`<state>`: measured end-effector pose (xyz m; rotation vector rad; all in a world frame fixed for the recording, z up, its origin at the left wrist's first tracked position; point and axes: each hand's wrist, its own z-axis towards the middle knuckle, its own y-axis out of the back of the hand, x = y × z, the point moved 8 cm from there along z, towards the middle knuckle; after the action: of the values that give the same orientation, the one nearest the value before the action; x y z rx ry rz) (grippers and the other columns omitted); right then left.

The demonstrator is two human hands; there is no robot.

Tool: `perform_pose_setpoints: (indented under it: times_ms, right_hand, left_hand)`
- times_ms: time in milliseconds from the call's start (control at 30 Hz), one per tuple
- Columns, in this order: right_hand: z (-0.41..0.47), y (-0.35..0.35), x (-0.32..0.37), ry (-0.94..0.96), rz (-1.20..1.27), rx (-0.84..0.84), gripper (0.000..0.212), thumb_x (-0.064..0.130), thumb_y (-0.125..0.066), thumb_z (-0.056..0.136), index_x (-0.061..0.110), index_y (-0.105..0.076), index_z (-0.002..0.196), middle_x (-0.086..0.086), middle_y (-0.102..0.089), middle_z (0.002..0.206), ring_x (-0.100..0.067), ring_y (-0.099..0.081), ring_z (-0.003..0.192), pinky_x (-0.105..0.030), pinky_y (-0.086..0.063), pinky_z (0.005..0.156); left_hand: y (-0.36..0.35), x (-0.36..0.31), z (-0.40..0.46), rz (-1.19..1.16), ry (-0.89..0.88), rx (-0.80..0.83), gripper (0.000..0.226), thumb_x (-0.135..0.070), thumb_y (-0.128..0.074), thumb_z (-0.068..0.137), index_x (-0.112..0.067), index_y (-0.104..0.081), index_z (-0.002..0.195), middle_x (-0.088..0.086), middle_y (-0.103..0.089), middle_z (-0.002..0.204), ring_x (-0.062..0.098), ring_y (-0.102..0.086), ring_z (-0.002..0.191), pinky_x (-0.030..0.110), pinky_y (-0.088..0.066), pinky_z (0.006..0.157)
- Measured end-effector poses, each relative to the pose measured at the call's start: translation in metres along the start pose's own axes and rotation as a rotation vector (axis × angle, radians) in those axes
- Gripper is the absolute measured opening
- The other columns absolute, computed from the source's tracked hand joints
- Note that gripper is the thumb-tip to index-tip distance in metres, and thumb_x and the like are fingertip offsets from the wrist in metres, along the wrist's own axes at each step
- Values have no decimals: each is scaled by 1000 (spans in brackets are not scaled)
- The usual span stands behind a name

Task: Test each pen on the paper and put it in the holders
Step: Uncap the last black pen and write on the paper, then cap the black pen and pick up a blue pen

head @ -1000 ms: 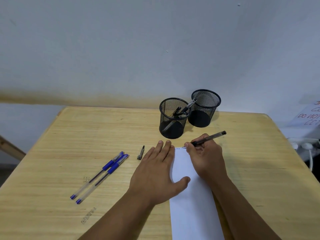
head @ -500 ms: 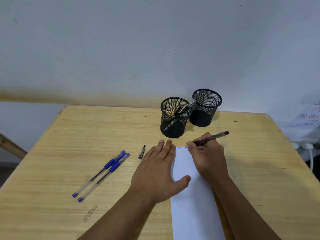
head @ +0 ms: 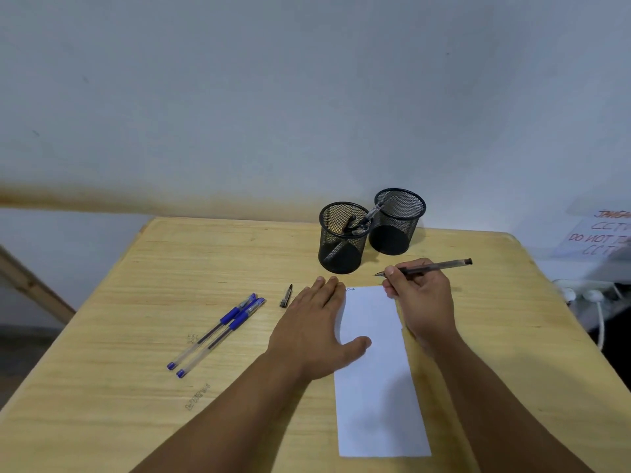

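Note:
My right hand (head: 421, 295) grips a black pen (head: 433, 266), uncapped, its tip just above the table beyond the top edge of the white paper strip (head: 375, 370). A small scribble marks the paper's top left corner. My left hand (head: 316, 329) lies flat, fingers spread, pressing the paper's left edge. Two black mesh holders stand at the back: the near one (head: 341, 249) contains pens, the far one (head: 397, 223) looks empty. Two blue capped pens (head: 218, 334) lie side by side to the left. A black pen cap (head: 286, 296) rests beside my left fingertips.
The wooden table (head: 136, 302) ends at a pale wall behind the holders. To the right, off the table, are white plugs with cables (head: 587, 298) and a sheet with red handwriting (head: 601, 233). A wooden beam (head: 30, 285) slants at far left.
My right hand has lifted the pen off the paper's top edge and shifted it up and to the right. My left hand stays flat on the paper.

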<state>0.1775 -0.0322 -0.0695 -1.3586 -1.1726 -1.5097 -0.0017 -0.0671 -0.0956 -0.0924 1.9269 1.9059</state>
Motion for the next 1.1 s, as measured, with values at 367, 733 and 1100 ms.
perform_pose_setpoints:
  times_ms: [367,733,1100]
  right_hand:
    - [-63,17,5,-23,155,85,8,12,-67,90,5,-66,94,-9,-75,81,-18,-73,74,-23,-56,66]
    - [-91,31,-7,-52,261,129,6,3,-65,90,-1,-62,91,-11,-73,75,-20,-70,68,-24,-55,63]
    - [-98,28,-15,-72,275,116,6,2,-66,89,-2,-62,91,-12,-73,75,-22,-70,69,-29,-54,65]
  left_hand:
    - [54,44,-4,-135,174,-184,41,-37,-54,90,-30,-58,130,-9,-61,117,18,-50,118,29,-44,92]
    - [64,85,-4,48,471,-141,34,-45,-54,80,-23,-68,103,-1,-64,100,23,-60,95,34,-53,79]
    - [67,74,-6,-23,259,-132,35,-7,-59,86,-25,-69,115,-5,-72,107,15,-65,96,26,-50,76]
